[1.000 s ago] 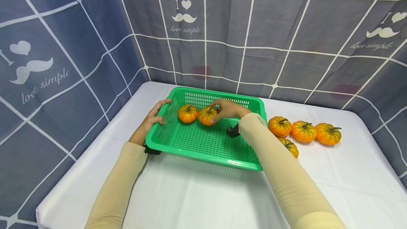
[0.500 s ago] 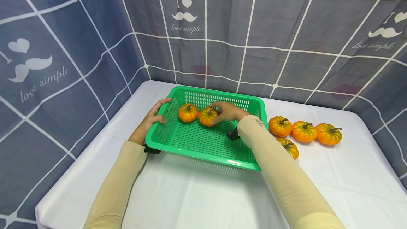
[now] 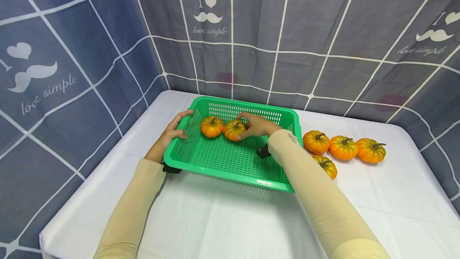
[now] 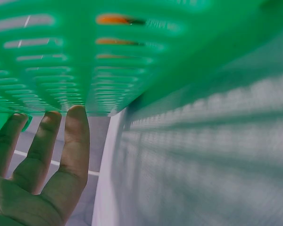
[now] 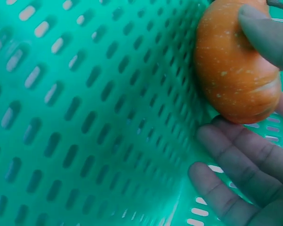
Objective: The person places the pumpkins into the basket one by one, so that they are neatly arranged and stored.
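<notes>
A green plastic basket (image 3: pixel 230 176) with slotted walls stands on the white table. My left hand (image 3: pixel 169 138) holds its left rim, thumb over the edge; in the left wrist view, fingers (image 4: pixel 74 141) touch the slotted wall from outside. Inside the basket, my right hand (image 3: pixel 256 125) grips a small orange pumpkin (image 3: pixel 232 130), thumb on one side and fingers on the other, as the right wrist view shows. Another pumpkin (image 3: pixel 212 126) sits just left of it, against the basket's left end.
Right of the basket, three pumpkins lie in a row, the middle one (image 3: pixel 343 148) touching its neighbours. A further pumpkin (image 3: pixel 326 166) lies in front of them, partly hidden by my right sleeve (image 3: pixel 323 203). A grey checked curtain (image 3: pixel 251 19) hangs behind the table (image 3: pixel 406 203).
Almost nothing differs. My right hand keeps its grip on the pumpkin in the basket, and my left hand stays on the rim; the head view shifts only slightly.
</notes>
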`<state>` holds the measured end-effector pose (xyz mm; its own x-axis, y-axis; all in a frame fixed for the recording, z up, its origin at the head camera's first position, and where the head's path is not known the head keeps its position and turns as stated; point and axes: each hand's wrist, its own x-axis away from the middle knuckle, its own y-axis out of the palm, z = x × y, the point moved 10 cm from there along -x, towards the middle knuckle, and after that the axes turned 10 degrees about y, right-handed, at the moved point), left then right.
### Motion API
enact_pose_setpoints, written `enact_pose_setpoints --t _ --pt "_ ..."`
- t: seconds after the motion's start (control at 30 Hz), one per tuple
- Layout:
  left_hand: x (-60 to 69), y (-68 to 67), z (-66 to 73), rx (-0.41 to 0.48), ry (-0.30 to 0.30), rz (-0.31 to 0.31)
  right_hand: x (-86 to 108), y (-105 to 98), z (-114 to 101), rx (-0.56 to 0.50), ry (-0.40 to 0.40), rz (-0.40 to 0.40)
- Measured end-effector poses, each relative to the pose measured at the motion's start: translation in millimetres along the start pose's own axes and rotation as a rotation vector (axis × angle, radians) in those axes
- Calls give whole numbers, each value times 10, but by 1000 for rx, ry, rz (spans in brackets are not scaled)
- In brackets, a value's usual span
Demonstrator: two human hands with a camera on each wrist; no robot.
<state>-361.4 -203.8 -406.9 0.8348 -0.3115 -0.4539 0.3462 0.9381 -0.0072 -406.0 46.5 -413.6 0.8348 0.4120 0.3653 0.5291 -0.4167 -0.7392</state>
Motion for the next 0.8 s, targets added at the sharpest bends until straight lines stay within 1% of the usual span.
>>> enact_pose_setpoints --t 0.1,0.27,0.43,0.63,0.7,0.8 --pt "-5 -4 15 -31 12 -2 14 -13 1 -25 10 -11" --pt "1 -8 6 9 0 3 52 -36 7 -68 22 -45" --pt "12 -3 -7 48 -24 6 113 -100 26 -101 42 -53" --pt "4 -2 -24 17 -45 18 200 -184 30 -127 53 -63" --pt "3 -4 -26 10 -49 23 238 -216 11 -129 39 -58" --pt "8 -6 -23 13 -42 22 309 -274 -51 -133 -17 -40"
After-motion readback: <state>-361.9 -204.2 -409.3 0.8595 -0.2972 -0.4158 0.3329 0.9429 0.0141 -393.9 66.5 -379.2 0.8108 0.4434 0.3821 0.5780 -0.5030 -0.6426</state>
